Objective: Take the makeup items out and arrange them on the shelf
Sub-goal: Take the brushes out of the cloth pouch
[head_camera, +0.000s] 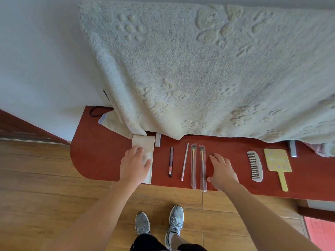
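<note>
On the red-brown shelf [94,156] lie a dark pencil [171,161], a thin pale stick [185,161], two wrapped makeup brushes [193,166] [203,167], a grey comb [255,166] and a yellow hand mirror [277,163], all in a row. My left hand [135,164] rests flat on a cream cloth pouch [147,144] at the left end of the row. My right hand [222,172] lies open on the shelf just right of the brushes, holding nothing.
A large pale towel [199,69] hangs over the back of the shelf, hiding what is behind it. A black cord [94,110] lies at the back left. Metal brackets [158,140] [292,148] stand near the towel's edge. Wooden floor and my shoes are below.
</note>
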